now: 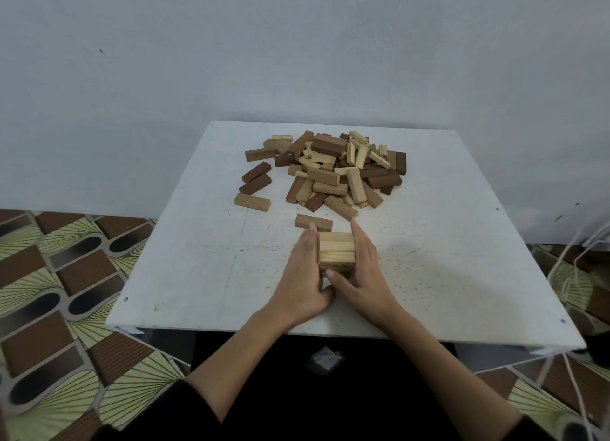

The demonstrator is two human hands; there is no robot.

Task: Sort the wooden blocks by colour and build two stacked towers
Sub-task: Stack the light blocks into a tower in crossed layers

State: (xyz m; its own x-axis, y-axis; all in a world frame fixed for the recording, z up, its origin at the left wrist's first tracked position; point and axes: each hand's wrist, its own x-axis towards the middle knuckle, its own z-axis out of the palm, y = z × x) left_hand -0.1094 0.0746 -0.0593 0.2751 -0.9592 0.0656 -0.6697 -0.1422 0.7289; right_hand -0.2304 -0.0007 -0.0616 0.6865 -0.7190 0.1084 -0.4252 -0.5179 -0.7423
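Pale-wood tower (336, 251) pressed between flat left hand (305, 275) and right hand (363, 269), open grip, squaring layers.

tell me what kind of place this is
Probably a room in a home, not a workshop: a small white table stands against a plain painted wall, on a patterned floor covering, with wooden blocks piled on it.

White square table (204, 275), scuffed and speckled, stands on patterned floor mat (59, 275). On it: mixed pile of light and dark wooden blocks (330, 166) at far side, single brown block (313, 222) nearer, small light-block stack (336, 251) near front centre.
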